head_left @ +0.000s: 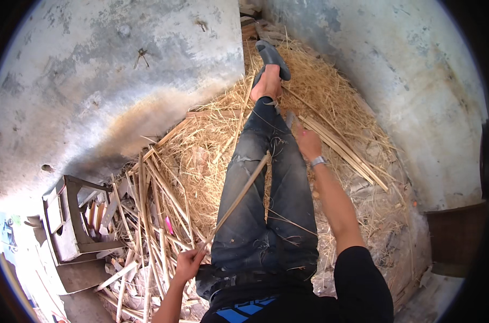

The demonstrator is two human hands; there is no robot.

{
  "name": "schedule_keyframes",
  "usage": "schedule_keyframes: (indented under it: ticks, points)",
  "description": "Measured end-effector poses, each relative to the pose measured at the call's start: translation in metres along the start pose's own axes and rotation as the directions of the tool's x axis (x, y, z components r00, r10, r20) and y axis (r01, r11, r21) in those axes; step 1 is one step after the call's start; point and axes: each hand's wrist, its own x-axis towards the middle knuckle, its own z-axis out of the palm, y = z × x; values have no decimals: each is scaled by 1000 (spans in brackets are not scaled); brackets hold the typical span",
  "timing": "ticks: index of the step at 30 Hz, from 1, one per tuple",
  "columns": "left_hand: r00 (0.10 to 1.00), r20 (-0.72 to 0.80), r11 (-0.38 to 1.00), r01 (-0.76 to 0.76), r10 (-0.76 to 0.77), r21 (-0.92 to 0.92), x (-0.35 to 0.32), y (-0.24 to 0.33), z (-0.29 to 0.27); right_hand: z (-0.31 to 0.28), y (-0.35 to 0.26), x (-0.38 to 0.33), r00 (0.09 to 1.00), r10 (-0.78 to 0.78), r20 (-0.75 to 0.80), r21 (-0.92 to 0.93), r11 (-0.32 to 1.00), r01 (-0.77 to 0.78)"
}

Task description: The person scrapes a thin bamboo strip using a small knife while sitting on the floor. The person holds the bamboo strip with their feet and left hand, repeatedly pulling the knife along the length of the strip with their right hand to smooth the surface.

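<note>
While the person is sitting on a straw-covered floor [330,81] between two stained concrete walls [120,81], both legs in worn blue jeans [266,183] are stretching forward, and one bare foot [267,82] is resting near a grey sandal [273,58].

Left hand [188,265]: the fingers are curling tightly around the lower end of a long, thin split cane strip [239,196]. The strip is running diagonally upward from that hand, crossing over the left thigh and ending near the knees. It is touching the jeans along part of its length.

Right hand [308,142]: it is reaching forward beside the right knee, with a wristwatch [317,161] on the wrist. The hand is resting at the near end of a bundle of similar strips [344,153] lying on the straw to the right of the legs. Whether the fingers are spread or closing on a strip cannot be told, as they are facing away from the camera.

Surroundings: a loose heap of cut strips and offcuts [147,215] is lying on the floor to the left of the legs, near the left hand. Just beyond that heap, a small wooden stool [72,220] is lying tipped on its side against the left wall. Loose straw is clinging to the jeans in several places.
</note>
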Motion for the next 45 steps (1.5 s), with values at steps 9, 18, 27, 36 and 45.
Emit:
schedule_keyframes:
  ticks: [9, 18, 27, 36, 45]
  points:
    - [960, -269, 997, -57, 70, 56, 15, 28, 15, -23, -112, -70, 943, -196, 268, 111, 979, 172]
    - [928, -308, 975, -176, 211, 139, 32, 45, 24, -2, -123, -129, 869, -326, 373, 38, 941, 336]
    - [910, -368, 980, -153, 191, 129, -4, 20, 19, -11, -45, -45, 981, -56, 185, 68, 997, 44]
    - [997, -35, 984, 62, -68, -165, 36, 30, 10, 0, -113, -114, 901, -237, 363, 128, 971, 204]
    - [913, 352, 735, 381, -205, -560, 43, 28, -1, 0, -112, -117, 822, -406, 400, 9, 898, 439]
